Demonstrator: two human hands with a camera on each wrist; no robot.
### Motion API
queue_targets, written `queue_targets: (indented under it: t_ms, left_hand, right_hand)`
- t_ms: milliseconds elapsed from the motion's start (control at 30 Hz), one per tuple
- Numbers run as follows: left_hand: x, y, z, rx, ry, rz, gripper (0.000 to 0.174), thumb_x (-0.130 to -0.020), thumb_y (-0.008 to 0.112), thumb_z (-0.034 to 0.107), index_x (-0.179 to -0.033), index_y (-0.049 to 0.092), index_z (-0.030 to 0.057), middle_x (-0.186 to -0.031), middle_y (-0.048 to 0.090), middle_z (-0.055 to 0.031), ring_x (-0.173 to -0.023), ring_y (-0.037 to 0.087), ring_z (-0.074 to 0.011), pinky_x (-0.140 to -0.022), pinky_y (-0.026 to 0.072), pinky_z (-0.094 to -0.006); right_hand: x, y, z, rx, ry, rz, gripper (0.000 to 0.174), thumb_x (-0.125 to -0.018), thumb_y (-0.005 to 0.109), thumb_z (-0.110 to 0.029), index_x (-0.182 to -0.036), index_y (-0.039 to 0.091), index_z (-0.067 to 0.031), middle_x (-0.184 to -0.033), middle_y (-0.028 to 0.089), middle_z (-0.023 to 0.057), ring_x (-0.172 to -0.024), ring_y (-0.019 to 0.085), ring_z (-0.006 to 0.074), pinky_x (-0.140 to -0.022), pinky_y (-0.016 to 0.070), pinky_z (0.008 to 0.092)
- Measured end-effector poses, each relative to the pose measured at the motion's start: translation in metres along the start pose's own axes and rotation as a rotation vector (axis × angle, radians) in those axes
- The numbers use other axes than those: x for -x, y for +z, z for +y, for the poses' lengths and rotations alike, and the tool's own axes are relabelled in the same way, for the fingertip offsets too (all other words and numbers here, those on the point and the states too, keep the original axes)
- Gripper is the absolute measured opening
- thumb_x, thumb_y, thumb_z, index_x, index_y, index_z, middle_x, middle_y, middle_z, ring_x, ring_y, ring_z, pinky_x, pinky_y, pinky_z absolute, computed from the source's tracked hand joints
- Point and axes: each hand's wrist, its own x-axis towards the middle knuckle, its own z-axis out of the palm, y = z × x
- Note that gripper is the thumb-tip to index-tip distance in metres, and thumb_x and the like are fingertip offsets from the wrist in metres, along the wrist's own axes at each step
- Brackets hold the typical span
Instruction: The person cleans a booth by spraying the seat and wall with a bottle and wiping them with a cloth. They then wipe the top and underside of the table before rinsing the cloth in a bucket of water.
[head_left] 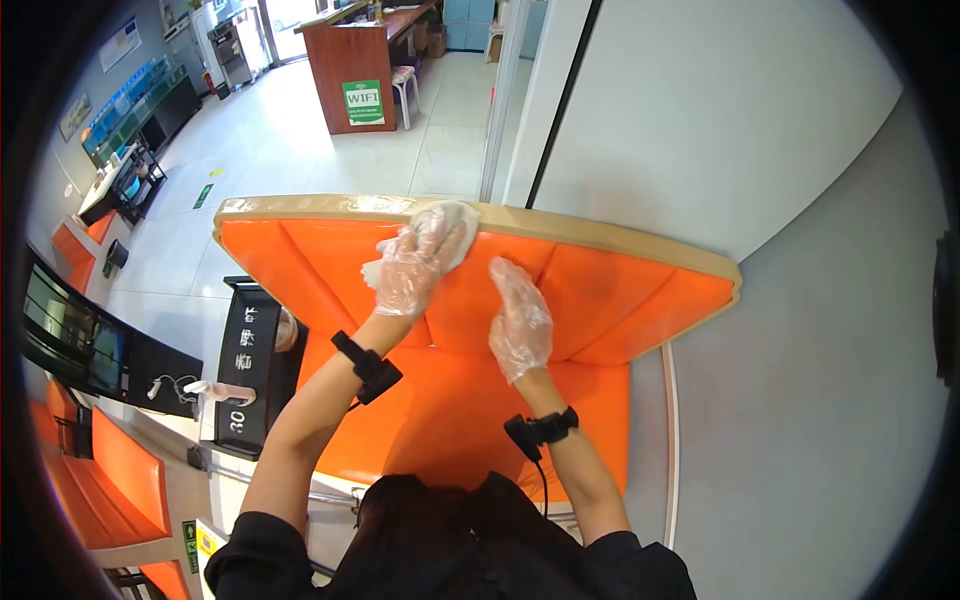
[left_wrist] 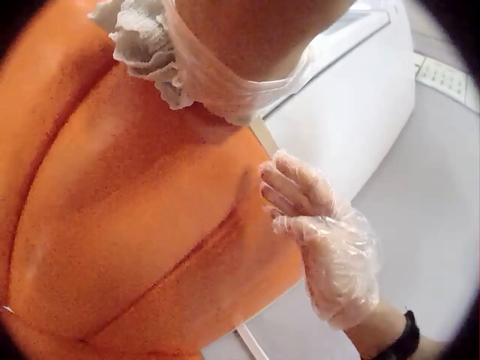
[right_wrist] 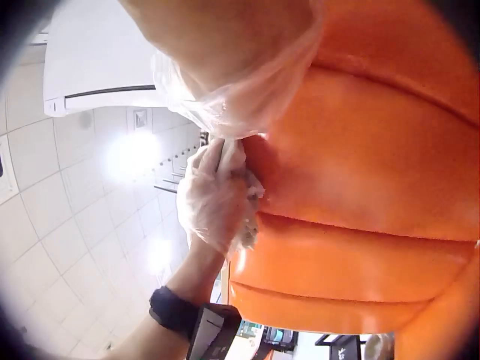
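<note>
The ribbed, glossy orange seat back (head_left: 600, 290) spans the scene, its smooth tan rim (head_left: 330, 206) along the far edge. Left hand (head_left: 408, 275), in crinkled clear plastic, presses a rumpled white cloth (head_left: 460, 232) onto that rim, fingers spread — right hand (head_left: 522, 325), likewise gloved, hovers nearer, empty, its fingers extended together.

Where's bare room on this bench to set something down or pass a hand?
Set down: seat, between left forearm and right forearm. Pass: along backrest, between right hand and grey wall. Crowded: tan top edge, where left hand holds white cloth.
</note>
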Motion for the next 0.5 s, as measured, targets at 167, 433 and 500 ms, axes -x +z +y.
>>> queue_targets:
  t_ms: [167, 433, 500]
  left_hand:
    - [-0.025, 0.027, 0.060, -0.027, 0.208, -0.017, 0.062, -0.086, 0.061, 0.013, -0.147, 0.053, 0.0239, -0.153, 0.045, -0.0094, -0.116, 0.059, -0.0371, -0.094, 0.0545, -0.0486]
    - [-0.065, 0.010, 0.112, -0.004, 0.366, -0.180, 0.052, -0.091, 0.062, 0.018, -0.142, 0.056, 0.0077, -0.130, 0.060, -0.0134, -0.124, 0.056, -0.0381, -0.104, 0.0475, -0.0498]
    - [-0.051, 0.019, 0.096, 0.014, 0.268, -0.078, 0.048, -0.092, 0.062, 0.021, -0.139, 0.060, 0.0126, -0.138, 0.057, -0.0075, -0.123, 0.057, -0.0364, -0.102, 0.0499, -0.0486]
  right_hand:
    - [0.017, -0.020, 0.016, 0.012, 0.141, 0.062, 0.067, -0.077, 0.050, 0.013, -0.141, 0.056, -0.0058, -0.143, 0.059, 0.0139, -0.133, 0.054, 0.0363, -0.115, 0.0410, 0.0444]
    - [-0.020, -0.044, 0.019, 0.073, 0.294, 0.138, 0.068, -0.082, 0.051, 0.008, -0.148, 0.047, -0.0081, -0.140, 0.058, 0.0194, -0.126, 0.056, 0.0396, -0.107, 0.0465, 0.0464]
    - [-0.015, -0.036, 0.033, 0.097, 0.113, 0.083, 0.067, -0.082, 0.052, 0.005, -0.148, 0.047, -0.0055, -0.136, 0.061, 0.0217, -0.125, 0.058, 0.0398, -0.106, 0.0481, 0.0461]
